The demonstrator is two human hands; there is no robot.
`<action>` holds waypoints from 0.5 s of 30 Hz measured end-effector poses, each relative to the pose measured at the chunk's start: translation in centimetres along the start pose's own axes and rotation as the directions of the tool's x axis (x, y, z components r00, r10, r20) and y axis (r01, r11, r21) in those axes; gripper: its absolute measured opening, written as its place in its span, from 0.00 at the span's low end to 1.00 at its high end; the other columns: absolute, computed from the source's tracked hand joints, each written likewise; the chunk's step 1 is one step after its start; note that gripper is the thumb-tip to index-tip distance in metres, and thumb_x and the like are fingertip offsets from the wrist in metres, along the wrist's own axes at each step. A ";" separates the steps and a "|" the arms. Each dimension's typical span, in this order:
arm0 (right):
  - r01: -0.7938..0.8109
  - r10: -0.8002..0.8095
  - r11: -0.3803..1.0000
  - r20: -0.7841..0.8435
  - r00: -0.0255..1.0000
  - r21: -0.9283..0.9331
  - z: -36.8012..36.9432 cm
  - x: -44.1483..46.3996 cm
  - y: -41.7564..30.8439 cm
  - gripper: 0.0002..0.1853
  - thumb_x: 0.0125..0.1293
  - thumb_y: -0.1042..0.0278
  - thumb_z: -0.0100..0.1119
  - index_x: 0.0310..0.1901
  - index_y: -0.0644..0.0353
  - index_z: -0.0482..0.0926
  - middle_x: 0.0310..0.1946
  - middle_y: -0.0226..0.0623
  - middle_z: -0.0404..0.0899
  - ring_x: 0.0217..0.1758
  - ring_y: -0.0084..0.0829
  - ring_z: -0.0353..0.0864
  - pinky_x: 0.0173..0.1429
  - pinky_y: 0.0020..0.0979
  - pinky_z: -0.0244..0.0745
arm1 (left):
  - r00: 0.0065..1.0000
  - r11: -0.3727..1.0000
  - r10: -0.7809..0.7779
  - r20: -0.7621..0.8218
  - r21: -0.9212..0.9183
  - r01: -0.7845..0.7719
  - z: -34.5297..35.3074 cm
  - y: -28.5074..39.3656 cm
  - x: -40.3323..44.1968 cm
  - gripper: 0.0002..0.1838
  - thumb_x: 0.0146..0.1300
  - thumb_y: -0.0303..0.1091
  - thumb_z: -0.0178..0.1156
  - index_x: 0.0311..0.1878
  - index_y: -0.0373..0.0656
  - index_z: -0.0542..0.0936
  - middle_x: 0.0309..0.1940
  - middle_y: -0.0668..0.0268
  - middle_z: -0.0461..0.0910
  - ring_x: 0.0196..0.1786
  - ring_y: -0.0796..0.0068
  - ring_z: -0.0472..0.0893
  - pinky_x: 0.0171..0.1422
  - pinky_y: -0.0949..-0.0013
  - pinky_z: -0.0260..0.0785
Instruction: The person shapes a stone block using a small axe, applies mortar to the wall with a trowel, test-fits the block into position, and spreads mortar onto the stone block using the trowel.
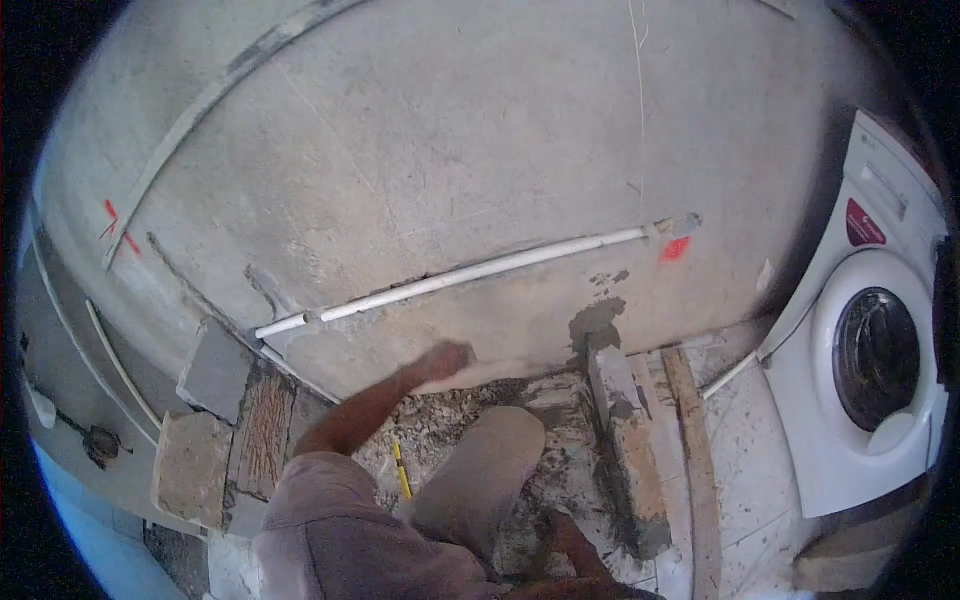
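Observation:
My left hand (449, 359) is stretched forward to the foot of the wall, its fingers curled closed. A pale, smeared strip (490, 373) shows just beside it; I cannot make out whether the hand holds it. Low in the view, my right hand (568, 540) reaches down over the mortar-smeared floor (560, 475), its fingers dark and blurred. Between the arms is my bent knee (490, 450). A yellow and black tool (402, 470) lies on the rubble (425, 430) left of the knee. To the right runs a low row of mortared blocks (640, 450).
A white pipe (480, 272) runs along the grey wall (450, 150). Loose blocks (193, 465) stand at left. A wooden plank (693, 470) lies beyond the block row, and a white washing machine (800, 420) stands far right.

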State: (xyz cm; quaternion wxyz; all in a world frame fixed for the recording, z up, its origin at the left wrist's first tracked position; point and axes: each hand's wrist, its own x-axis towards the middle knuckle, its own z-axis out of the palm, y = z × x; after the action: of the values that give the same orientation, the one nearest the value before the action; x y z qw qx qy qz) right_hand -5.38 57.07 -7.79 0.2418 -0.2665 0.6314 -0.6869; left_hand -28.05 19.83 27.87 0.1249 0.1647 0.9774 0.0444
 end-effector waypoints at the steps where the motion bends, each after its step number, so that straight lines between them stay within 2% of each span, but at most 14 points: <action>1: 0.009 -0.009 1.000 0.000 1.000 -0.009 -0.5 0.0 -2.6 0.15 0.61 0.61 0.58 0.44 0.63 0.76 0.35 0.39 0.78 0.41 0.35 0.78 0.45 0.39 0.72 | 0.863 0.957 0.289 -0.414 0.122 -0.262 2.8 -5.9 3.2 0.15 0.65 0.39 0.50 0.45 0.38 0.75 0.39 0.47 0.78 0.38 0.51 0.79 0.46 0.54 0.70; 2: -0.083 0.091 0.987 0.048 0.995 -0.138 -1.1 0.3 -7.4 0.15 0.62 0.61 0.56 0.44 0.64 0.76 0.35 0.40 0.77 0.41 0.36 0.78 0.46 0.38 0.72 | 0.966 0.999 0.028 -0.256 -0.034 -0.038 -8.0 1.7 -0.4 0.15 0.66 0.42 0.48 0.46 0.40 0.74 0.36 0.45 0.77 0.40 0.48 0.78 0.46 0.50 0.69; 3: -0.165 0.193 0.951 0.081 0.978 -0.262 -1.4 1.1 -11.2 0.15 0.63 0.61 0.54 0.45 0.64 0.76 0.35 0.42 0.77 0.41 0.36 0.77 0.46 0.38 0.71 | 0.909 0.988 0.093 -0.405 0.154 -0.032 -10.8 1.8 0.3 0.15 0.67 0.42 0.48 0.47 0.41 0.73 0.36 0.45 0.77 0.40 0.47 0.77 0.45 0.49 0.68; 4: -0.165 0.189 0.953 0.073 0.979 -0.254 -1.6 2.0 -10.6 0.15 0.63 0.61 0.54 0.45 0.64 0.76 0.35 0.42 0.77 0.41 0.36 0.77 0.46 0.38 0.71 | 0.851 0.984 0.138 -0.507 0.165 -0.062 -13.7 1.7 1.0 0.16 0.67 0.44 0.47 0.46 0.40 0.74 0.37 0.45 0.77 0.43 0.48 0.78 0.46 0.50 0.68; 5: -0.209 0.339 0.836 0.178 0.924 -0.507 -1.8 2.5 -8.7 0.16 0.63 0.59 0.53 0.46 0.62 0.76 0.36 0.43 0.77 0.42 0.38 0.77 0.47 0.38 0.71 | 0.899 0.995 -0.055 -0.435 0.047 0.083 -18.6 4.4 1.2 0.17 0.67 0.45 0.48 0.44 0.40 0.76 0.37 0.46 0.78 0.44 0.50 0.78 0.49 0.52 0.69; 6: -0.207 0.504 0.665 0.226 0.834 -0.718 -1.8 2.4 -7.6 0.17 0.63 0.58 0.52 0.47 0.61 0.77 0.38 0.44 0.78 0.43 0.39 0.77 0.48 0.38 0.72 | 0.834 0.971 0.115 -0.539 0.238 0.020 -21.9 5.1 1.5 0.19 0.67 0.47 0.48 0.45 0.40 0.77 0.41 0.48 0.79 0.47 0.52 0.78 0.52 0.54 0.69; 7: -0.202 0.352 0.845 0.232 0.907 -0.495 -1.7 1.4 -6.4 0.18 0.62 0.57 0.52 0.48 0.59 0.78 0.40 0.45 0.78 0.44 0.41 0.77 0.49 0.39 0.72 | 0.767 0.940 0.090 -0.635 0.309 0.146 -24.9 6.4 2.7 0.19 0.66 0.46 0.49 0.45 0.40 0.78 0.43 0.49 0.79 0.48 0.53 0.78 0.53 0.54 0.69; 8: -0.148 0.194 0.959 0.178 0.965 -0.241 -1.6 0.3 -5.5 0.19 0.61 0.55 0.52 0.49 0.56 0.79 0.42 0.46 0.79 0.45 0.43 0.77 0.50 0.40 0.72 | 0.631 0.767 0.536 -0.562 0.636 -0.085 -28.5 3.3 5.2 0.18 0.66 0.45 0.50 0.48 0.40 0.77 0.46 0.50 0.78 0.50 0.53 0.78 0.54 0.56 0.69; 9: -0.093 0.266 0.821 0.233 0.935 -0.563 -1.6 1.1 -0.6 0.18 0.60 0.57 0.53 0.49 0.56 0.79 0.42 0.46 0.78 0.45 0.44 0.77 0.50 0.41 0.72 | 0.727 0.958 0.046 -0.686 0.235 0.162 -32.3 11.5 3.6 0.18 0.66 0.43 0.51 0.51 0.41 0.75 0.49 0.52 0.77 0.51 0.53 0.77 0.56 0.56 0.68; 10: 0.005 0.352 0.588 0.262 0.899 -0.809 -0.9 2.1 3.8 0.18 0.59 0.59 0.54 0.48 0.57 0.79 0.42 0.47 0.78 0.45 0.44 0.77 0.50 0.42 0.72 | 0.721 0.962 0.036 -0.692 0.219 0.161 -34.9 14.7 3.6 0.19 0.67 0.44 0.49 0.55 0.44 0.73 0.53 0.54 0.76 0.54 0.53 0.75 0.58 0.56 0.67; 11: -0.023 0.315 0.682 0.266 0.911 -0.731 -1.2 2.2 0.0 0.17 0.59 0.60 0.54 0.47 0.59 0.78 0.41 0.47 0.78 0.44 0.45 0.77 0.50 0.42 0.72 | 0.426 0.779 0.557 -0.713 0.626 0.031 -37.6 11.0 7.5 0.21 0.68 0.46 0.48 0.58 0.46 0.71 0.53 0.55 0.75 0.55 0.54 0.75 0.59 0.55 0.65; 13: -0.059 0.239 0.841 0.273 0.932 -0.538 -1.8 2.6 -11.5 0.15 0.59 0.64 0.54 0.45 0.63 0.78 0.39 0.48 0.77 0.44 0.46 0.76 0.50 0.42 0.71 | 0.354 0.646 0.623 -0.697 0.714 0.270 -41.9 13.1 10.4 0.25 0.68 0.49 0.47 0.62 0.47 0.68 0.57 0.55 0.73 0.59 0.56 0.73 0.61 0.54 0.63; 14: -0.078 0.236 0.855 0.250 0.939 -0.513 -1.0 2.7 -8.1 0.15 0.59 0.64 0.54 0.45 0.63 0.78 0.39 0.48 0.77 0.44 0.46 0.76 0.50 0.42 0.71 | 0.315 0.634 0.660 -0.681 0.731 0.253 -43.1 14.2 11.3 0.26 0.68 0.50 0.47 0.64 0.46 0.67 0.60 0.56 0.70 0.62 0.57 0.70 0.63 0.51 0.61; 15: 0.154 -0.038 0.808 0.209 0.977 -0.569 -0.6 3.3 -2.9 0.15 0.59 0.66 0.54 0.46 0.64 0.77 0.39 0.48 0.77 0.44 0.46 0.77 0.50 0.42 0.72 | 0.270 0.626 0.689 -0.672 0.740 0.245 -43.8 14.8 12.2 0.28 0.68 0.51 0.46 0.65 0.46 0.65 0.64 0.57 0.66 0.66 0.58 0.66 0.65 0.49 0.59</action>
State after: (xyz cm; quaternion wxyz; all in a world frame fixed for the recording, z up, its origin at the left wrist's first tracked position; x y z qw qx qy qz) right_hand -8.24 55.58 -4.77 0.1720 -0.4228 0.7711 -0.4439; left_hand -45.88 35.85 69.23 -0.5562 0.2953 0.7370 -0.2457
